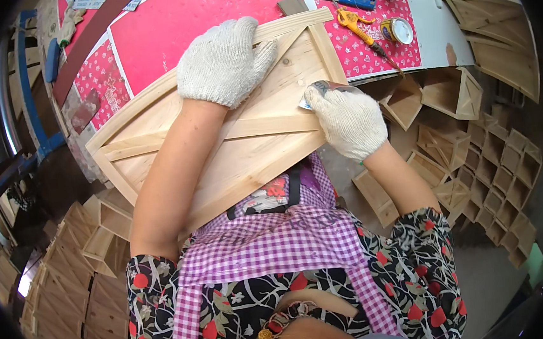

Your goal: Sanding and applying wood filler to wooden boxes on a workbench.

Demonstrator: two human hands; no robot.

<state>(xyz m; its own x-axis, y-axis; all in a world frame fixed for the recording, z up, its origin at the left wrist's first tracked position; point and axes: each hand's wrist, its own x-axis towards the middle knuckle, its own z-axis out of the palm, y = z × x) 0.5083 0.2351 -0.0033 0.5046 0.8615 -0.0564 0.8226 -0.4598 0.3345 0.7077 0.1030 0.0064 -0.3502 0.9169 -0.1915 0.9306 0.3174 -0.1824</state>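
While left hand (pixel 226 61) steadies wooden panel (pixel 269 138), right hand (pixel 347 120) presses sandpaper (pixel 319 90)

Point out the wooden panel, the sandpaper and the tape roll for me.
wooden panel (pixel 269 138): head view, bare board below the crossing slats.
sandpaper (pixel 322 89): head view, edge showing above the right hand's glove.
tape roll (pixel 397 30): head view, its top face.

Seen from the head, looking steeply down and close onto the wooden panel (pixel 242 124) at the worktable (pixel 439 35) edge.
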